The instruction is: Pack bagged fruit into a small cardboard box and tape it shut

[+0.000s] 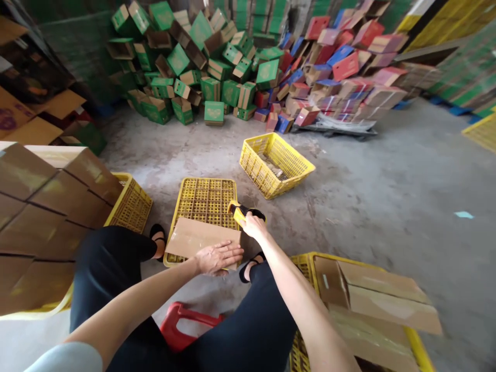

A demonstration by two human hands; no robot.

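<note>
A flat brown cardboard piece (pixel 194 236) lies on an upturned yellow crate (pixel 205 196) in front of my knees. My left hand (pixel 219 257) rests flat on the cardboard's near right corner, fingers stretched out. Just beyond it, my right hand (pixel 253 226) is closed on a yellow and black tape dispenser (pixel 239 210) at the cardboard's right edge. I sit on a red stool (pixel 182 323), with my black-clad legs either side of the crate.
A yellow basket (pixel 276 164) with scraps stands further out. Stacked flat cardboard (pixel 42 217) fills a yellow crate at my left; more cardboard (pixel 383 305) lies in a yellow crate at my right. Piles of green (pixel 182 67) and red-blue boxes (pixel 341 67) line the back.
</note>
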